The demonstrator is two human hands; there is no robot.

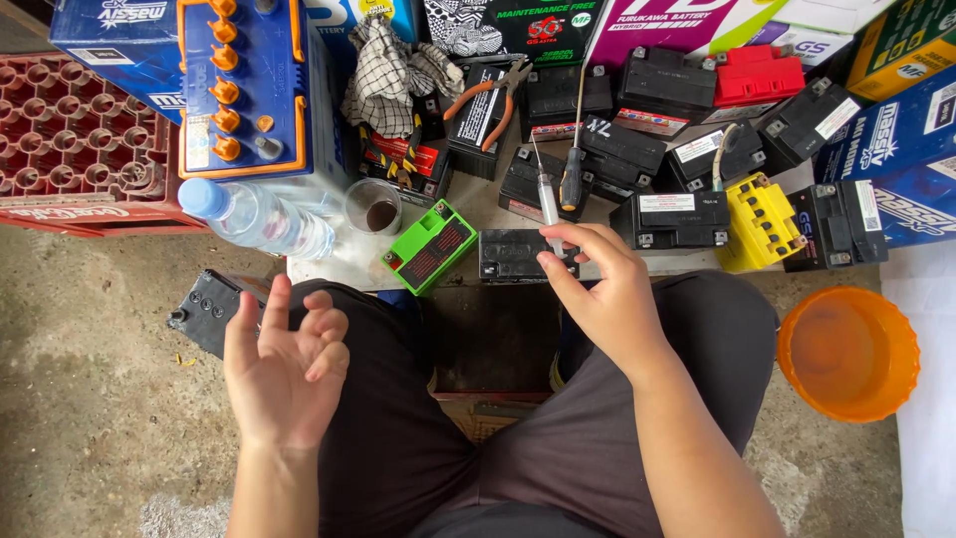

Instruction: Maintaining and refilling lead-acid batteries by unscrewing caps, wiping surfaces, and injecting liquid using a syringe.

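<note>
my right hand (602,289) pinches a slim clear syringe (547,199) over a boxy black battery (516,255); my left hand (284,364) hangs spread, palm up, holding nothing.

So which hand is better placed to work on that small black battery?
Probably the right hand: it holds the syringe right at the black battery. The left hand is open, empty, off to the side.

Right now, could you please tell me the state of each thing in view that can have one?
Left hand: open, palm up, empty.
Right hand: pinching a syringe.
Syringe: held tilted above a black battery.
Black battery: lying flat.
Water bottle: on its side, capped.
Glass: upright, a little dark liquid inside.
Pliers: handles spread.
Orange basin: upright.
</note>
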